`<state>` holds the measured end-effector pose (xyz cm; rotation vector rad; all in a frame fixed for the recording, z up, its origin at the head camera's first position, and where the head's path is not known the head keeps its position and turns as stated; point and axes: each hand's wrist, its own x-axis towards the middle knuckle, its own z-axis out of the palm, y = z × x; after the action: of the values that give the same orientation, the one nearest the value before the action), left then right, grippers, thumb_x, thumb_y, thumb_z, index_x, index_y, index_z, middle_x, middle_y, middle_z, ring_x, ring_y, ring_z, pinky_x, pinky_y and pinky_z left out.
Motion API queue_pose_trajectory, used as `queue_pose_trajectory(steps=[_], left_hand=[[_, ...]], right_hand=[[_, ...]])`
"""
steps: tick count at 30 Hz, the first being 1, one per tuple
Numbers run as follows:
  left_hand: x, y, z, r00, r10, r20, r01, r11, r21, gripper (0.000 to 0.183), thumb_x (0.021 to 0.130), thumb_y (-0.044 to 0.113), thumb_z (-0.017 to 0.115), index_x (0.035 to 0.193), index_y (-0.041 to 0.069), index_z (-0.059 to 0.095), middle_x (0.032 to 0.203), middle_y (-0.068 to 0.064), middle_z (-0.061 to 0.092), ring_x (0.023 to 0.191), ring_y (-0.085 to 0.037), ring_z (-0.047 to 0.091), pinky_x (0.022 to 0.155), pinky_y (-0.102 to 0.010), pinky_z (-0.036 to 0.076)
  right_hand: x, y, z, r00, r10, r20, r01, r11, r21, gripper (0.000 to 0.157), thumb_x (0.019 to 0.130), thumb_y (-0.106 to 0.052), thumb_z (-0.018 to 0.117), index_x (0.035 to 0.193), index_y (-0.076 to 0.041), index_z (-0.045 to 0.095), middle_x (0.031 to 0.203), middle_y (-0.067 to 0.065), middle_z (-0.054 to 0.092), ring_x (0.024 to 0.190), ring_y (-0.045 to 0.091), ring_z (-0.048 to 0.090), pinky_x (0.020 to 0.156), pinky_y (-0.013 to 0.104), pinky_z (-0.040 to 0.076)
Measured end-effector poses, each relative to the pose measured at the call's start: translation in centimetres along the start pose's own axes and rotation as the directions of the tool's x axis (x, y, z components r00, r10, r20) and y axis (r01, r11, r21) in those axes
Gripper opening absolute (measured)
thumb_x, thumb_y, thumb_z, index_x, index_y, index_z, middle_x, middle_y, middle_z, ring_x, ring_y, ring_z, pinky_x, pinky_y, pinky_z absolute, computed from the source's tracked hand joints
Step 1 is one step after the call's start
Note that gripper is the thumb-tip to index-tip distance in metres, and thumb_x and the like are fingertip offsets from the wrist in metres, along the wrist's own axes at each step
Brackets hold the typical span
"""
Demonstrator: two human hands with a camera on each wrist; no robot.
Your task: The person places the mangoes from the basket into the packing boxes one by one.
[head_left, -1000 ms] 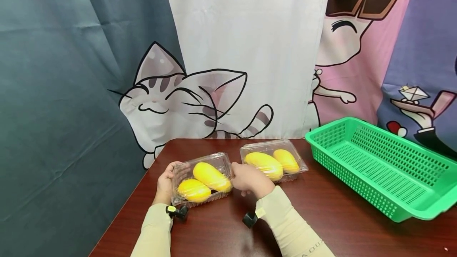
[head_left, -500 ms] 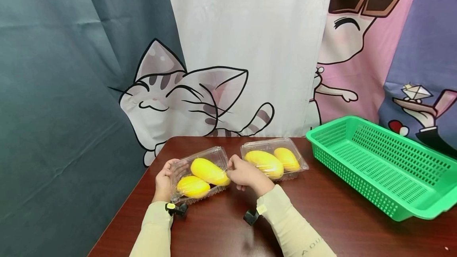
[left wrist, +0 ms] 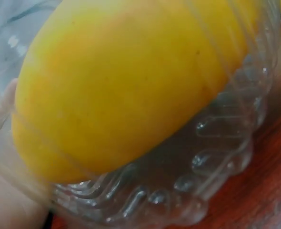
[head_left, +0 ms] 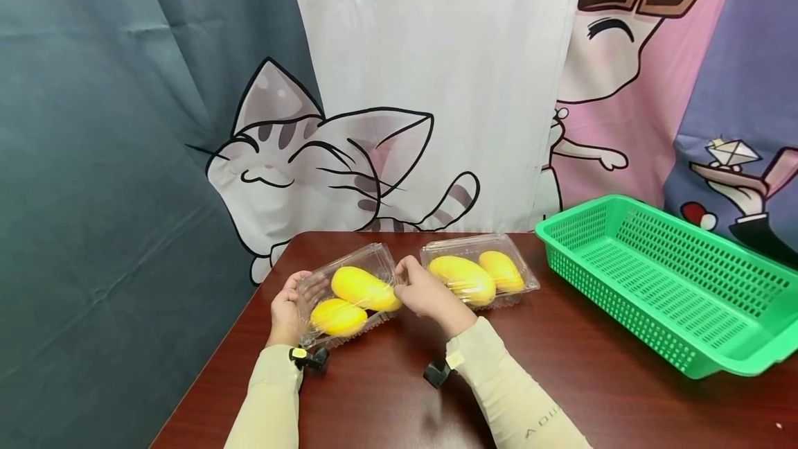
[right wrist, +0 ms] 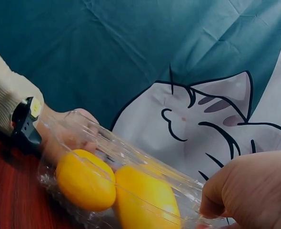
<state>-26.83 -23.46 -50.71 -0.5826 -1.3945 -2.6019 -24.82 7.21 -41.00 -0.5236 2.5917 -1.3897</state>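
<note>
A clear ribbed plastic clamshell box with two yellow mangoes inside is held between both hands at the left of the table. My left hand grips its left end, with fingers showing through the plastic. At the right end, my right hand pinches the edge by the lid, thumb and forefinger together. The box's right end sits higher than its left in the head view. Close up in the left wrist view, one mango lies behind the clear wall. The right wrist view shows the lid lying over both fruits.
Just beyond my right hand stands a second clear clamshell box with two more mangoes. A green perforated plastic basket stands at the right of the brown table. A printed curtain hangs behind the table.
The right end of the held box has swung up and away, so it sits at a steeper slant. My right hand has moved along with it, slightly left. The view has dipped a little.
</note>
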Motion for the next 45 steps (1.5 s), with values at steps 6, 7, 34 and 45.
queue_pose_trajectory(steps=[6, 7, 34, 45], left_hand=[[0.4, 0.2, -0.1, 0.999, -0.009, -0.042, 0.010, 0.999, 0.035, 0.057, 0.077, -0.008, 0.017, 0.111, 0.007, 0.060, 0.120, -0.012, 0.071, 0.116, -0.031, 0.065, 0.104, -0.041, 0.046], [0.5, 0.2, -0.1, 0.999, -0.005, -0.049, 0.007, 0.999, 0.042, 0.057, 0.077, -0.008, 0.017, 0.111, 0.007, 0.060, 0.120, -0.013, 0.071, 0.116, -0.032, 0.065, 0.104, -0.041, 0.046], [0.1, 0.4, 1.2, 0.971, -0.098, -0.219, 0.154, 0.954, 0.256, 0.019, 0.108, 0.019, 0.041, 0.113, 0.009, 0.056, 0.110, -0.004, 0.072, 0.108, -0.028, 0.068, 0.101, -0.041, 0.050], [0.3, 0.4, 1.2, 0.983, -0.079, -0.168, 0.108, 0.978, 0.176, 0.026, 0.108, 0.012, 0.032, 0.109, 0.010, 0.058, 0.109, -0.007, 0.073, 0.103, -0.026, 0.070, 0.098, -0.041, 0.051]], right_hand=[[0.2, -0.5, -0.1, 0.999, -0.020, -0.030, 0.020, 1.000, 0.021, 0.022, 0.096, -0.011, 0.056, 0.115, -0.014, 0.045, 0.082, 0.010, 0.051, 0.043, 0.016, 0.040, 0.043, 0.027, 0.037], [0.3, -0.5, -0.1, 0.999, -0.023, -0.038, 0.024, 0.999, 0.030, 0.023, 0.096, -0.010, 0.056, 0.116, -0.014, 0.046, 0.082, 0.010, 0.051, 0.043, 0.016, 0.041, 0.043, 0.027, 0.037], [-0.3, -0.6, 0.1, 0.998, 0.049, -0.047, -0.045, 0.997, 0.066, 0.025, 0.101, -0.019, 0.050, 0.125, -0.013, 0.046, 0.068, 0.007, 0.051, 0.042, 0.025, 0.047, 0.056, 0.049, 0.054], [0.1, -0.3, 0.8, 0.996, 0.027, -0.083, -0.013, 0.986, 0.167, 0.031, 0.101, -0.011, 0.049, 0.131, -0.009, 0.043, 0.095, 0.012, 0.061, 0.039, 0.017, 0.039, 0.042, 0.030, 0.042]])
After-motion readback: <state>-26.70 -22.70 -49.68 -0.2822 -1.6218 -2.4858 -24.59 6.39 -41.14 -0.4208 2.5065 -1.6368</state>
